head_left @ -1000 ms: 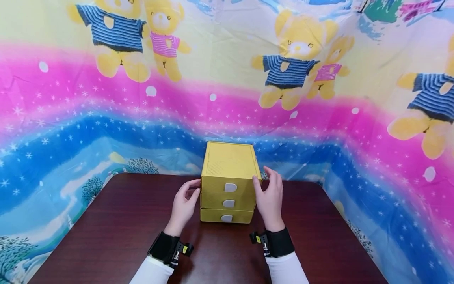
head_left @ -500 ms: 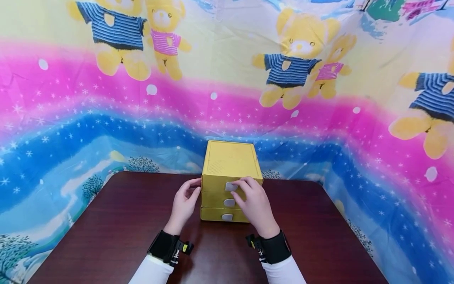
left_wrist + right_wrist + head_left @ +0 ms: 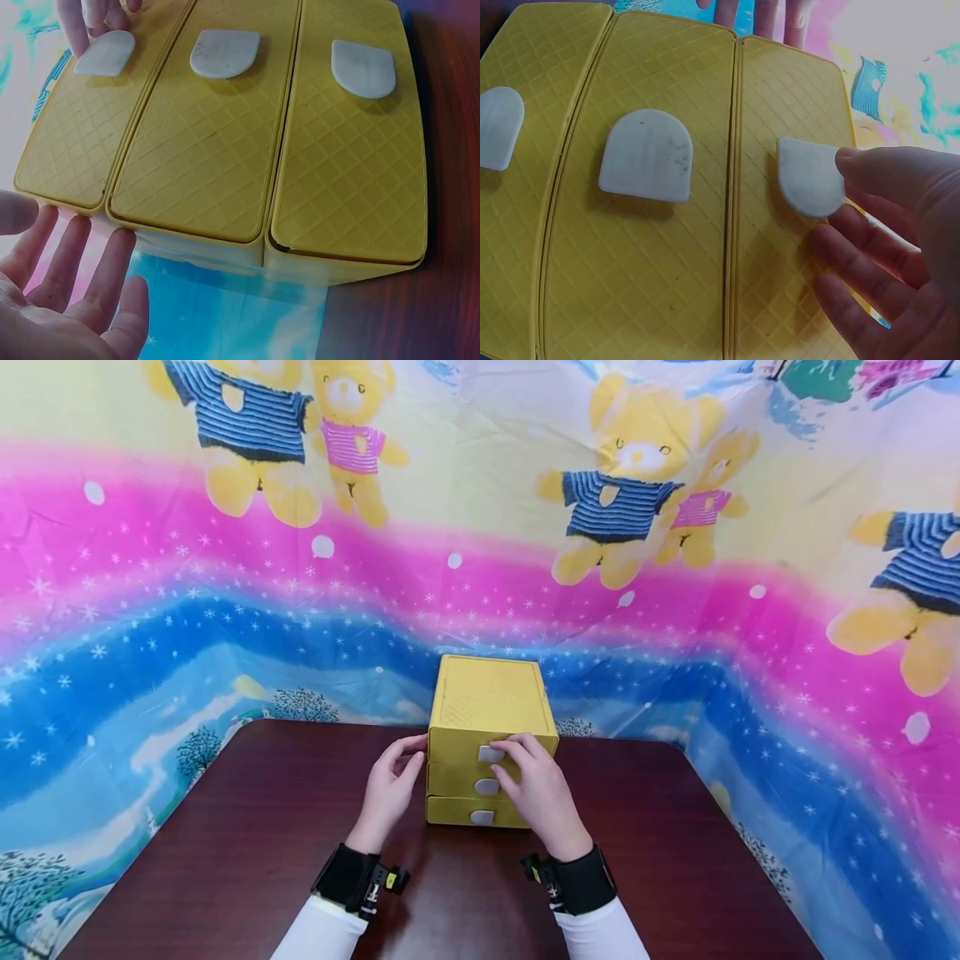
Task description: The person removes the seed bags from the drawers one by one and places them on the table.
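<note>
A yellow chest of drawers [image 3: 495, 693] with three waffle-textured drawers stands on the table, its front facing me. Each drawer has a white tab handle, and all three drawers sit in the chest. My right hand [image 3: 546, 793] is at the top drawer, its thumb and fingers pinching the edge of the top handle [image 3: 810, 180]. The middle handle [image 3: 646, 157] and bottom handle [image 3: 482, 817] are untouched. Along the chest's left side, my left hand [image 3: 388, 789] rests with extended fingers [image 3: 105, 277] touching the side near the top; its thumb is held apart from them.
The dark red-brown table [image 3: 262, 843] extends on both sides of the chest and in front of it. Behind hangs a colourful cloth [image 3: 450, 568] printed with teddy bears and snowflakes, close to the chest's back.
My right hand has left the chest's right side and moved left across the front to the top drawer's handle. The left hand has stayed at the left side.
</note>
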Tool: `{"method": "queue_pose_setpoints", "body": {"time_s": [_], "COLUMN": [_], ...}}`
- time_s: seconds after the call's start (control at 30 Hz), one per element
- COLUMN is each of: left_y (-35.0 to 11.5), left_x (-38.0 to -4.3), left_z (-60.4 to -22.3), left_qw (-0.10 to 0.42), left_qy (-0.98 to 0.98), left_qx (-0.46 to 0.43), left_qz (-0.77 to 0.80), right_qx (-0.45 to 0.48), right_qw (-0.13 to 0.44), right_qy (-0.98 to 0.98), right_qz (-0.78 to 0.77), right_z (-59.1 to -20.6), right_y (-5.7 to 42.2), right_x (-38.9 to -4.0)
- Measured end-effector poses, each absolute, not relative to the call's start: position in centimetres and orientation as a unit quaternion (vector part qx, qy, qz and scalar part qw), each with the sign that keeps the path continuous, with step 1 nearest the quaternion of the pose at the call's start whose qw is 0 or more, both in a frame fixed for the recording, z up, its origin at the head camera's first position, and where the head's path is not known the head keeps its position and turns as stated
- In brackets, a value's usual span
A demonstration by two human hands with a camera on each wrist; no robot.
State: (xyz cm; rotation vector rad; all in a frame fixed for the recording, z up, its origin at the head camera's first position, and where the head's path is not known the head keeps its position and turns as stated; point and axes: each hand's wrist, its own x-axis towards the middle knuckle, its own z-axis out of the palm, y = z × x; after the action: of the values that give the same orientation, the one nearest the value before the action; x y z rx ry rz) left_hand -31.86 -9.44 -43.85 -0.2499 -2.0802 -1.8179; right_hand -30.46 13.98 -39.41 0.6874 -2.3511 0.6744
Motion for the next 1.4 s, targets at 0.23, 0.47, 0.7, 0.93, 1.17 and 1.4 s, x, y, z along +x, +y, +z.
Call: {"method": "queue_pose_setpoints", "body": {"time_s": [0.23,0.47,0.7,0.93,1.17,1.4], "left_y": [-9.8,-10.2,-10.3,-10.2,-10.3,-10.2], "left_x": [-31.9,-31.8,-31.8,-31.7,-31.8,-31.7], "left_z": [-43.9,-43.7,-43.5,-43.4,-43.5,-43.5], "left_qw": [0.179,0.148,0.134,0.133,0.133,0.136], "left_qy": [-0.741,-0.739,-0.740,-0.742,-0.744,-0.749], "left_qx": [-0.102,-0.107,-0.097,-0.096,-0.094,-0.093], "left_qz": [-0.640,-0.648,-0.652,-0.650,-0.648,-0.642], "right_qx": [0.256,0.262,0.275,0.272,0.277,0.290], "right_qw": [0.288,0.280,0.250,0.196,0.161,0.146], "right_qy": [-0.889,-0.891,-0.899,-0.916,-0.927,-0.928], "right_qz": [0.246,0.241,0.234,0.218,0.194,0.184], "right_z": [-39.1,-38.5,-37.5,-36.6,-35.6,-35.2], "right_y": [14.1,14.3,14.7,15.0,15.1,15.4], "right_x": [-30.1,-29.4,-28.1,-26.6,-25.2,-24.3]}}
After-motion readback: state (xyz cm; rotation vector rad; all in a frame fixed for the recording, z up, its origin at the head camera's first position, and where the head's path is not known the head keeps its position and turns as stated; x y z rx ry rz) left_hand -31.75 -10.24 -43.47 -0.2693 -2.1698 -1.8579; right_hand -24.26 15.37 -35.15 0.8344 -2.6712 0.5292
